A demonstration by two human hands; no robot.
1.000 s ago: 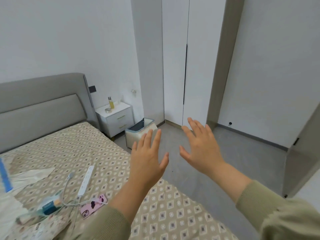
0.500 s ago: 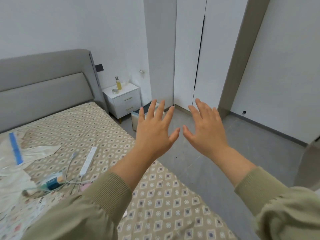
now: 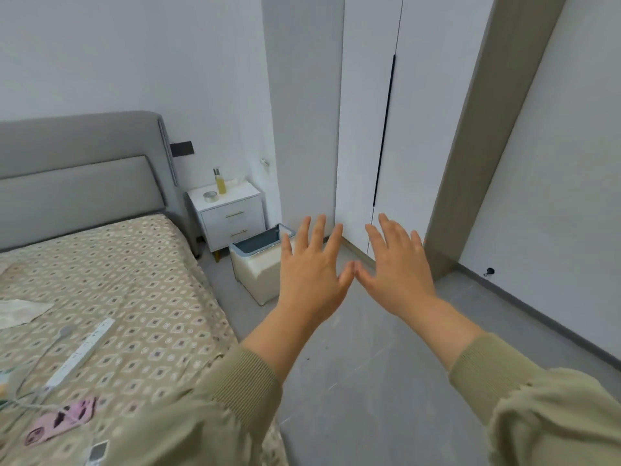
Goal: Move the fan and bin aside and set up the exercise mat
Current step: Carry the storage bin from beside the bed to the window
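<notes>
Bin (image 3: 257, 275) stands on the floor just in front of the nightstand (image 3: 232, 213), ahead and left of both hands. The left hand (image 3: 312, 274) is nearer and overlaps its rim in view, though it is probably not touching. The right hand (image 3: 400, 267) is farther from the nightstand. Both are spread flat and hold nothing.

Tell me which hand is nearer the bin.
Left. The left hand overlaps the right edge of the bin in view; the right hand hangs farther right, before the wardrobe door.
</notes>
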